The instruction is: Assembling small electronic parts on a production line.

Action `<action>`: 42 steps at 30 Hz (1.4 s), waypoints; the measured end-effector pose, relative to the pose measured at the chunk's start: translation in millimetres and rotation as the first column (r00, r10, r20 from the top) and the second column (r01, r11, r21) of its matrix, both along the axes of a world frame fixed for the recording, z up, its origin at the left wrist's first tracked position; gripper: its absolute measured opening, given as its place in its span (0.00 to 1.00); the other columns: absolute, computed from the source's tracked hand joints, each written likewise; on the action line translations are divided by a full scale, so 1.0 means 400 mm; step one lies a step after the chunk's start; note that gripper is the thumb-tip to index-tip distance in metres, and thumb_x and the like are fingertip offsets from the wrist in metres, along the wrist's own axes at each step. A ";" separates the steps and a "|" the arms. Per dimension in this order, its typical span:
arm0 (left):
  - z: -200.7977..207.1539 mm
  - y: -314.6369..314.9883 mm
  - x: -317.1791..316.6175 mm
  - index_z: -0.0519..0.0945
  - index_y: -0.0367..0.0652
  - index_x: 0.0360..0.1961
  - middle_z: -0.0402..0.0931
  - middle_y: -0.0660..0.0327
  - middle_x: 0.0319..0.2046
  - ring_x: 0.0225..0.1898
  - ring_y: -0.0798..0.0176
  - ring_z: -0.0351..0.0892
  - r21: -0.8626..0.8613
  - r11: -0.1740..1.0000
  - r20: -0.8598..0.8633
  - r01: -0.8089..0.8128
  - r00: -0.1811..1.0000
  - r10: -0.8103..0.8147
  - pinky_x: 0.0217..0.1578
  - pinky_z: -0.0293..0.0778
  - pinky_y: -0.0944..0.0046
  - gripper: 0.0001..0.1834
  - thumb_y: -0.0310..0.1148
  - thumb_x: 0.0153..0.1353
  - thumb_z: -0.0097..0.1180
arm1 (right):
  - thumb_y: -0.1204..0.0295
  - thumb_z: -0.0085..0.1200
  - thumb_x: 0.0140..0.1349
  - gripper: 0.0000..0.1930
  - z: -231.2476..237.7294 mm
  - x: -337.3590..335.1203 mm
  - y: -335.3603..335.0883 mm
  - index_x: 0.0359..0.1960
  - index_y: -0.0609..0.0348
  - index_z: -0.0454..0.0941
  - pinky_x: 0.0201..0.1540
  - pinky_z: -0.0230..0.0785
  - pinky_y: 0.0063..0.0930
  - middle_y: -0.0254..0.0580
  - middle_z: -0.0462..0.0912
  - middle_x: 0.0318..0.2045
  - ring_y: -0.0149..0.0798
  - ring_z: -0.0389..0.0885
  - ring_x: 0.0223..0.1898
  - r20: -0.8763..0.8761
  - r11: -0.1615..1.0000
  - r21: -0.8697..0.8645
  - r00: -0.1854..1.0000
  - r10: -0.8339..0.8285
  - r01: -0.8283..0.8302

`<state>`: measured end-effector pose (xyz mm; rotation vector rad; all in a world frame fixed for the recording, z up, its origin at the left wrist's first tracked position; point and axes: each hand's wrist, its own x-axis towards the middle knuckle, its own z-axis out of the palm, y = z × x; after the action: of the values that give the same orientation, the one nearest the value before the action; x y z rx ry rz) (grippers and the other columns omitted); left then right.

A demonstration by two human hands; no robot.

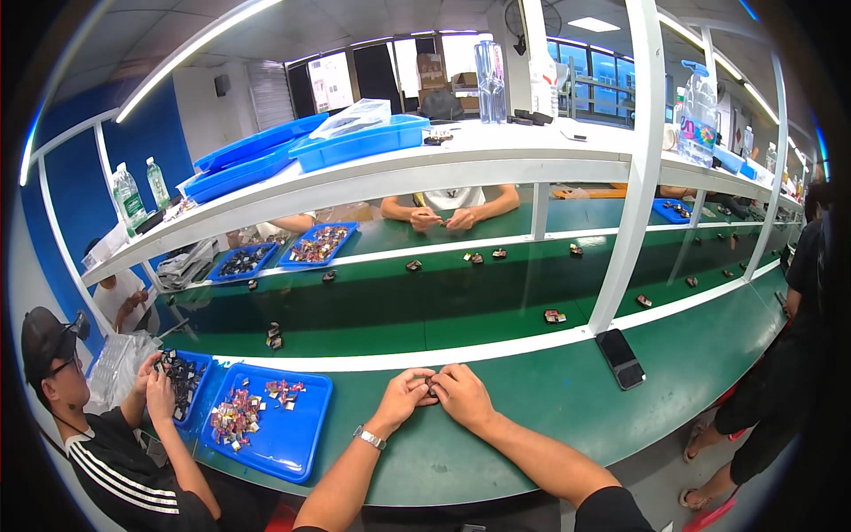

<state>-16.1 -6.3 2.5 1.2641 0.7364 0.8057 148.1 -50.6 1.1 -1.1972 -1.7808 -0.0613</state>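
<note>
Over the green bench, near its white rail, my left hand (405,396) and my right hand (460,395) meet, fingers closed around one small black part (432,387). Most of the part is hidden by my fingers, so its exact kind does not show. A metal watch is on my left wrist. To the left of my left forearm lies a blue tray (306,434) holding a heap of small red, yellow and white pieces (238,417). A black phone (620,359) rests on the bench to my right, against the rail.
Beyond the rail runs a dark green conveyor belt (399,310) carrying several small assemblies (555,316). A white post (631,195) rises at the right. Overhead, a white shelf (532,142) bears trays and bottles. A co-worker (106,434) sits left beside a tray of black parts (184,381).
</note>
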 end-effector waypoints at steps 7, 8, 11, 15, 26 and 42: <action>0.002 0.002 -0.001 0.71 0.33 0.55 0.79 0.52 0.48 0.50 0.61 0.80 -0.004 1.000 0.007 0.021 1.000 -0.021 0.50 0.81 0.64 0.14 0.20 0.70 0.42 | 0.72 0.61 0.56 0.04 0.000 0.000 -0.005 0.33 0.56 0.80 0.37 0.76 0.34 0.37 0.78 0.34 0.41 0.79 0.38 0.108 0.999 0.029 0.993 -0.037 0.035; 0.001 0.001 -0.001 0.71 0.33 0.55 0.79 0.52 0.48 0.50 0.61 0.80 -0.001 1.000 0.008 0.022 1.000 -0.022 0.50 0.81 0.64 0.14 0.20 0.70 0.42 | 0.72 0.61 0.56 0.04 -0.003 -0.001 -0.007 0.33 0.56 0.80 0.37 0.76 0.34 0.37 0.78 0.34 0.41 0.79 0.38 0.108 0.999 0.032 0.993 -0.038 0.035; 0.002 0.000 0.000 0.71 0.33 0.55 0.79 0.53 0.47 0.49 0.61 0.80 -0.019 1.000 -0.007 0.016 1.000 -0.016 0.50 0.81 0.64 0.14 0.20 0.70 0.42 | 0.73 0.61 0.56 0.05 -0.008 -0.004 -0.004 0.33 0.55 0.80 0.37 0.76 0.35 0.36 0.77 0.34 0.41 0.78 0.38 0.096 0.998 0.005 0.993 -0.062 0.062; -0.001 0.001 0.000 0.71 0.33 0.54 0.79 0.53 0.47 0.48 0.62 0.81 -0.003 1.000 -0.004 0.017 1.000 -0.017 0.50 0.81 0.64 0.14 0.20 0.70 0.42 | 0.74 0.61 0.55 0.06 -0.003 -0.005 -0.004 0.34 0.57 0.78 0.36 0.75 0.35 0.37 0.76 0.34 0.42 0.77 0.37 0.084 0.999 0.028 0.996 -0.044 0.042; 0.002 0.001 0.002 0.71 0.32 0.55 0.78 0.52 0.47 0.49 0.60 0.80 0.018 1.000 0.000 0.017 1.000 -0.017 0.51 0.81 0.62 0.14 0.19 0.70 0.42 | 0.76 0.60 0.55 0.08 -0.002 0.009 0.004 0.36 0.60 0.76 0.40 0.72 0.36 0.42 0.74 0.36 0.46 0.75 0.39 0.086 0.999 0.022 0.995 0.047 -0.049; -0.003 -0.001 0.000 0.69 0.32 0.55 0.78 0.50 0.47 0.47 0.59 0.81 0.018 1.000 0.025 -0.006 1.000 0.006 0.50 0.82 0.59 0.15 0.18 0.68 0.43 | 0.76 0.59 0.49 0.07 0.003 0.002 -0.002 0.31 0.56 0.79 0.36 0.70 0.32 0.34 0.77 0.35 0.39 0.77 0.39 0.196 0.981 0.190 0.978 -0.071 0.034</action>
<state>-16.0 -6.6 1.4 1.2670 0.7147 0.8332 149.1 -51.6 2.3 -1.1346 -1.8720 -0.3848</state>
